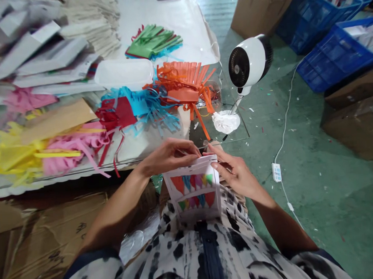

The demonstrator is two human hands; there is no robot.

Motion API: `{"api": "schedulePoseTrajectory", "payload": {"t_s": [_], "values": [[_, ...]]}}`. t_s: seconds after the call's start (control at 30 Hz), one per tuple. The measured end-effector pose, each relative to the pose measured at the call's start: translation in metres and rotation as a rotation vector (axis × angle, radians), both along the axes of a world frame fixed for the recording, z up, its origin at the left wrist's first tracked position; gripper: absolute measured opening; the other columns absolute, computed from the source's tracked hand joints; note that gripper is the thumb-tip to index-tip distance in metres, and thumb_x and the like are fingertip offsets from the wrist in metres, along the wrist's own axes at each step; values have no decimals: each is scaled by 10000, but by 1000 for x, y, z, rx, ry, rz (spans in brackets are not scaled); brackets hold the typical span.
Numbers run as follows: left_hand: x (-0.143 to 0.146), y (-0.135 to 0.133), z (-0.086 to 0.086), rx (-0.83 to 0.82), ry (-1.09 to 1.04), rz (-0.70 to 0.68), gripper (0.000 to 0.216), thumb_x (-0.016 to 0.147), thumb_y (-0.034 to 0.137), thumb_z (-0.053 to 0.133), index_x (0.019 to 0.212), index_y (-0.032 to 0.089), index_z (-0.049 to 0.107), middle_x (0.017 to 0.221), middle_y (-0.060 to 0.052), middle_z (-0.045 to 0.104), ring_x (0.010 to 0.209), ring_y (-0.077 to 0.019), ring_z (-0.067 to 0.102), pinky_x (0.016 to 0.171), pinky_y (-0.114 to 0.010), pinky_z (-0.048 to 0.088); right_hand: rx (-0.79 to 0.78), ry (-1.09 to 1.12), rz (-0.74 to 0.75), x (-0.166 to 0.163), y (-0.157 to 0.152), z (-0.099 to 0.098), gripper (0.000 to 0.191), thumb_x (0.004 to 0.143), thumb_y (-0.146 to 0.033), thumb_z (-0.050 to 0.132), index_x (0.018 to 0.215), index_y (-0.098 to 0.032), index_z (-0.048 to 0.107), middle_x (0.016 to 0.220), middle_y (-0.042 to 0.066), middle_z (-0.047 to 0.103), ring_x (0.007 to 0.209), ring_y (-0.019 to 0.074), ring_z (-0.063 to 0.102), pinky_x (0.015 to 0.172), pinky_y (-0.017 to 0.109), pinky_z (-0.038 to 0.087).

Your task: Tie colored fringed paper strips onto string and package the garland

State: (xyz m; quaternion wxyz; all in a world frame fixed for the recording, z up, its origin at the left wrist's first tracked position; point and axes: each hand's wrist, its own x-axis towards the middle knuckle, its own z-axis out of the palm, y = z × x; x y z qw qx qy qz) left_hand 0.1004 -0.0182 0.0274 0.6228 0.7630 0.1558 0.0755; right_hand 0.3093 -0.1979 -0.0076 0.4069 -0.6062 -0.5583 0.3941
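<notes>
A white packet with two rows of colourful pennants on its front hangs upright before my lap, between my hands. My left hand is closed at the packet's top left, thumb and fingers pinched along the upper edge. On the other side, my right hand grips the top right corner, its thumb on the front face. What the fingertips do behind the top edge is partly hidden. Just beyond the hands, fringed orange tissue hangs over the table corner. Blue fringed tissue and a red bundle lie to its left.
Yellow and pink fringes lie on the table's left with a tan sheet. A white tray and green fringe sit farther back. A fan stands right, near blue crates and a power strip.
</notes>
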Motion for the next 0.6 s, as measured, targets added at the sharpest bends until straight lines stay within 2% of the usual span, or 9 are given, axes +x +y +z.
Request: {"api": "schedulePoseTrajectory", "payload": {"t_s": [0.07,0.13,0.23,0.33,0.6], "values": [[7,0,6,10,10,-55,234,958,374,765,982,143,798,880,-64,768,739,-127,682,622,-190,493,0,-9,-5,0,1,1,594,1078,-437,574,1644,-317,441,1483,77,688,1239,296,733,1075,537,592],[11,1,6,3,-18,-113,262,990,369,734,1132,158,799,819,-35,731,650,-93,611,565,-177,432,-6,11,-2,0,0,2,610,1073,-442,584,1651,-321,428,1488,80,684,1271,299,719,1084,536,586],[12,2,0,36,-93,-182,354,1043,349,665,1359,217,752,991,-89,752,769,-122,651,645,-205,480,-17,62,5,0,-1,0,621,1065,-451,600,1650,-333,428,1510,75,667,1359,302,670,1096,519,583],[11,3,-3,56,-120,-215,364,1051,355,649,1387,254,745,1171,-144,747,920,-168,697,750,-243,534,4,69,8,0,-1,-2,617,1060,-446,611,1641,-318,447,1505,76,670,1410,304,631,1126,518,562],[7,10,-10,77,-136,-216,369,1037,345,668,1390,267,741,1163,-136,750,919,-168,701,741,-238,549,-1,54,19,-2,5,-7,611,1064,-442,597,1643,-310,449,1497,72,678,1284,297,707,1055,484,596]]}}
